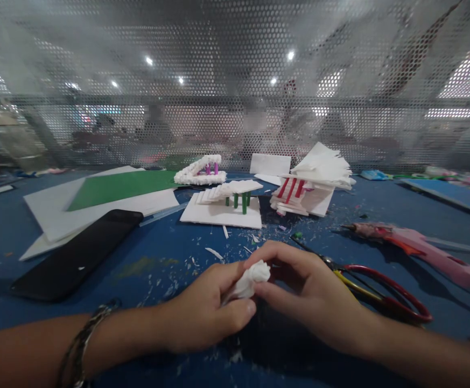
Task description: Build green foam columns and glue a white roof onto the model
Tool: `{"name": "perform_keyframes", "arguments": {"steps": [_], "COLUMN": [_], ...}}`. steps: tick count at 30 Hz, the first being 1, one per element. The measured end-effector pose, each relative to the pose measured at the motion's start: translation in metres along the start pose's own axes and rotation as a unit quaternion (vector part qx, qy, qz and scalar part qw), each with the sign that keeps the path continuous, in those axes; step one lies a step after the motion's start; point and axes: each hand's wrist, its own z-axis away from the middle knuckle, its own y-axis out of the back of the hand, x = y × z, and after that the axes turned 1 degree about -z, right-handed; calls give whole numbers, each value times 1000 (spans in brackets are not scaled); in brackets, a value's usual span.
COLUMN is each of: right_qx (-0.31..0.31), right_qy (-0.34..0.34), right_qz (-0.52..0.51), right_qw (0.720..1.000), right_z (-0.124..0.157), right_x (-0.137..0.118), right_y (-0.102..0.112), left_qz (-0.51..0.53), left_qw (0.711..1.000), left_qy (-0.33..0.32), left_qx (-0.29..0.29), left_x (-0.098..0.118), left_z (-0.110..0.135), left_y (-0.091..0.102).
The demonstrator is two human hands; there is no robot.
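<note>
A crumpled piece of white tissue (251, 280) sits between my two hands, low over the blue table. My left hand (214, 304) wraps round its lower end, thumb on the near side. The thumb and fingers of my right hand (311, 291) pinch its bunched top. Beyond them stands a small white stepped model with green posts (235, 199) on a white base. Scissors (384, 291) with red and yellow handles lie beside my right hand, partly hidden by it.
A black phone (81, 253) lies at the left before white and green sheets (125, 188). A pink glue gun (428, 250) lies at right. Behind are a model with purple posts (202, 171), one with red posts (291, 191), stacked white sheets (321, 164) and a perforated screen (235, 81).
</note>
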Motion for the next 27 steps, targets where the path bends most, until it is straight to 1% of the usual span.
{"name": "perform_keyframes", "arguments": {"steps": [2,5,9,11,13,16,19,21,22,23,24,25,26,27], "right_qx": [12,16,19,9,-6,-11,24,45,49,42,31,15,-4,-8], "right_qy": [-15,-12,-19,-29,-29,-25,-16,-4,1,3,5,4,1,-1], "right_qz": [-11,-13,-22,-35,-40,-27,1,38,75,130,205,293,386,469], "right_qw": [1000,1000,999,999,999,999,1000,998,996,991,978,956,922,883], "right_z": [-1,-2,-2,-3,-4,-5,-7,-10,-11,-13,-13,-12,-9,-4], "right_x": [-1,0,2,2,0,-3,-8,-12,-14,-17,-18,-18,-17,-15], "right_y": [1,2,2,4,7,12,15,16,18,21,24,30,36,44], "left_qz": [-13,-28,-21,-5,40,174,281,306,308,304,295,283,268,250], "left_qw": [1000,999,999,999,998,982,958,950,949,950,953,957,962,967], "left_qy": [5,11,26,22,29,57,52,56,60,62,57,50,42,37], "left_qx": [15,40,37,37,46,48,27,27,31,34,35,34,32,32], "left_x": [0,-1,-2,-3,-5,-9,-11,-12,-12,-12,-12,-13,-13,-13], "left_z": [0,-1,-1,-2,-4,-7,-9,-9,-9,-9,-8,-8,-8,-7], "left_y": [-1,-2,-3,-3,-3,-2,2,4,5,5,5,5,5,5]}}
